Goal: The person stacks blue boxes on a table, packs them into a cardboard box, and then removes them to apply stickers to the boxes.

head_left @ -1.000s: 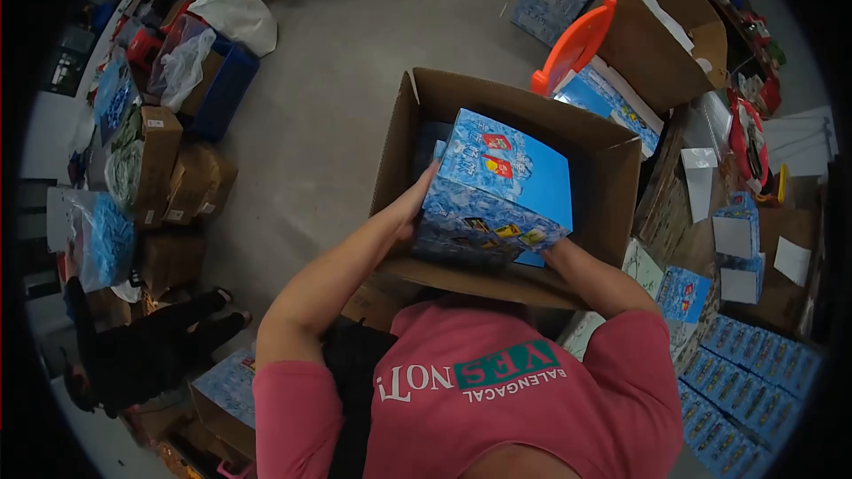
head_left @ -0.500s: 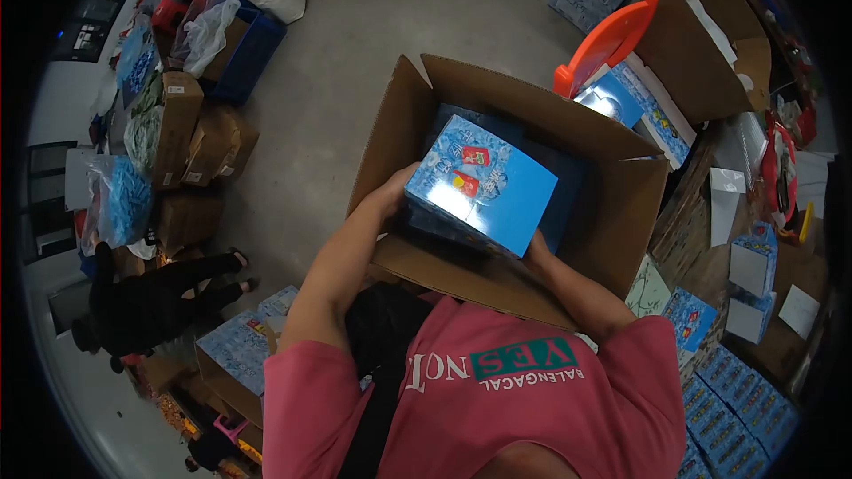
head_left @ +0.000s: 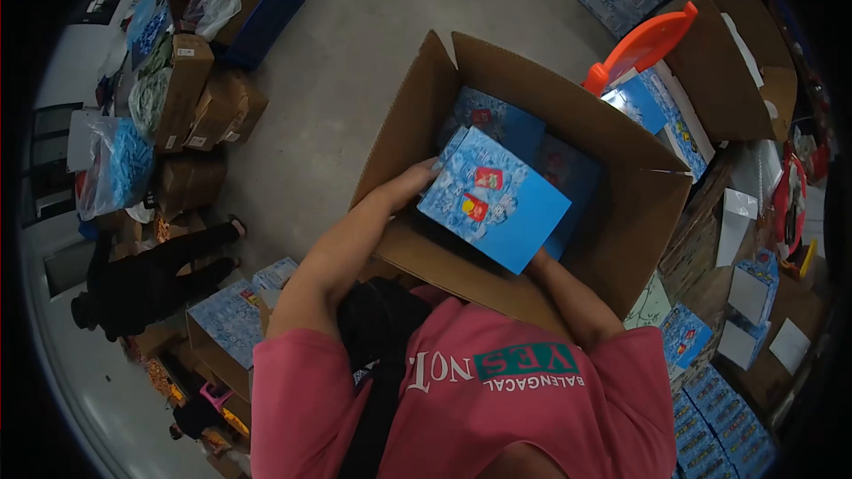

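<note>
Both of my hands grip a blue printed box (head_left: 497, 204) with red pictures on its face. It is tilted in the mouth of a large open cardboard carton (head_left: 612, 270). My left hand (head_left: 415, 186) is closed on the box's left edge. My right hand (head_left: 540, 264) holds its lower right side, with most of the fingers hidden behind it. Deeper in the carton lie another blue box (head_left: 497, 120) at the far left and a darker blue one (head_left: 572, 182) on the right.
An orange plastic part (head_left: 643, 44) rises beside the carton at right, near another open carton (head_left: 714, 80). Rows of small blue packs (head_left: 723, 430) lie at lower right. A blue crate (head_left: 266, 22) and stacked cartons (head_left: 186, 80) stand at left. A person in black (head_left: 142, 284) is at far left.
The blue box has gone lower into the carton, with both hands still on it. More of the boxes inside now show. The view has shifted slightly.
</note>
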`<state>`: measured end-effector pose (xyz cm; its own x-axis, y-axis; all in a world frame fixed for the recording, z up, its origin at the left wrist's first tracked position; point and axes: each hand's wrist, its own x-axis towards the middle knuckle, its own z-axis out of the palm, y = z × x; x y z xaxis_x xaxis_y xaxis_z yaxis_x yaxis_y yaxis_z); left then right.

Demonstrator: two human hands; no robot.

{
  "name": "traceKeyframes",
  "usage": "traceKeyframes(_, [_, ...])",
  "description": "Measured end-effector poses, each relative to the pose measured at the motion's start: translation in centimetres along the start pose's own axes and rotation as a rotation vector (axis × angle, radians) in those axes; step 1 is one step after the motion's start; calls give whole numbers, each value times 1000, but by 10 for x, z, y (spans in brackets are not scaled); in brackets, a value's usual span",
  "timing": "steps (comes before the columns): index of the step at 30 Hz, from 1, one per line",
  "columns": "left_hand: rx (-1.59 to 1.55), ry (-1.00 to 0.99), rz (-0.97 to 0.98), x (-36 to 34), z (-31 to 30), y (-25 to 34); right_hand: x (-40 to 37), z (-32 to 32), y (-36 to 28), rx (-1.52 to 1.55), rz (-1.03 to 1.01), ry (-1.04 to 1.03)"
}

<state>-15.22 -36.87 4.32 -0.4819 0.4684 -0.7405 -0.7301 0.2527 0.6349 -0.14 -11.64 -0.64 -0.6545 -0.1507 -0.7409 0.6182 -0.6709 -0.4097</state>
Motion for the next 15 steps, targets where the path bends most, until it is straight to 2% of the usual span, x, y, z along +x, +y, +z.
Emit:
traceKeyframes(1, [207, 113, -58, 4, 0, -5, 4, 0, -5, -41, 19, 0])
traceKeyframes(2, [206, 128, -56, 9, -3, -6, 9, 0, -10, -82, 39, 1])
traceKeyframes(4, [-52, 148, -227, 15, -12, -12, 11, 5, -10, -154, 75, 19])
traceKeyframes(6, [-115, 178, -203, -3, 10, 22, 6, 16, -22, -185, 68, 43])
traceKeyframes(8, [-180, 188, -192, -5, 23, 31, -15, 38, -36, 151, 127, 222])
traceKeyframes(11, [-10, 98, -156, -7, 20, 32, -2, 37, -17, 317, 35, 247])
traceKeyframes(15, [-12, 59, -110, -37, 46, 64, -28, 62, -42, 320, -51, 181])
